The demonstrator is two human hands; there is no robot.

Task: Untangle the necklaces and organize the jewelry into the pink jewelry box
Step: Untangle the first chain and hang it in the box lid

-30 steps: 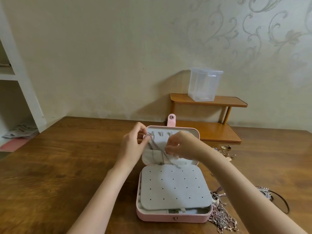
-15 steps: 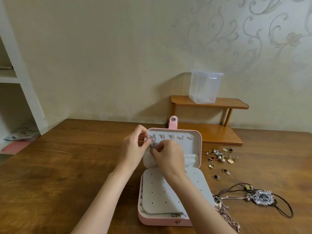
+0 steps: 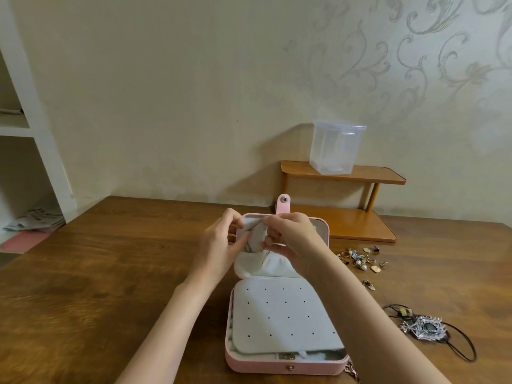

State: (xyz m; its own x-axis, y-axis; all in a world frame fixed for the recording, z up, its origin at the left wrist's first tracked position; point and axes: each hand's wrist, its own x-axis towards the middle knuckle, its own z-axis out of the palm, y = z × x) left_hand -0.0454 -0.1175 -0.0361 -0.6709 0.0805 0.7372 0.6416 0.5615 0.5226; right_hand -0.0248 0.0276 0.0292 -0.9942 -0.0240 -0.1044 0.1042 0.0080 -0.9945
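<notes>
The pink jewelry box (image 3: 279,365) stands open in the middle of the wooden table, its lid upright and a grey panel with small holes (image 3: 282,314) lying over the base. Both hands work at the top left of the lid's inside. My left hand (image 3: 221,245) pinches there from the left. My right hand (image 3: 293,242) pinches a thin silver necklace chain (image 3: 261,264) that hangs down over the lid's grey pocket. My fingers hide the lid's hooks.
Several loose earrings and charms (image 3: 360,259) lie right of the box. A silver pendant on a black cord (image 3: 426,328) lies further right, and a tangle of chain (image 3: 351,370) shows by the box's front right corner. A wooden two-tier stand (image 3: 343,173) with a clear plastic container (image 3: 335,146) is behind.
My right hand has moved up and left across the lid to meet my left hand at the top left. The view has shifted, and more jewelry shows on the right.
</notes>
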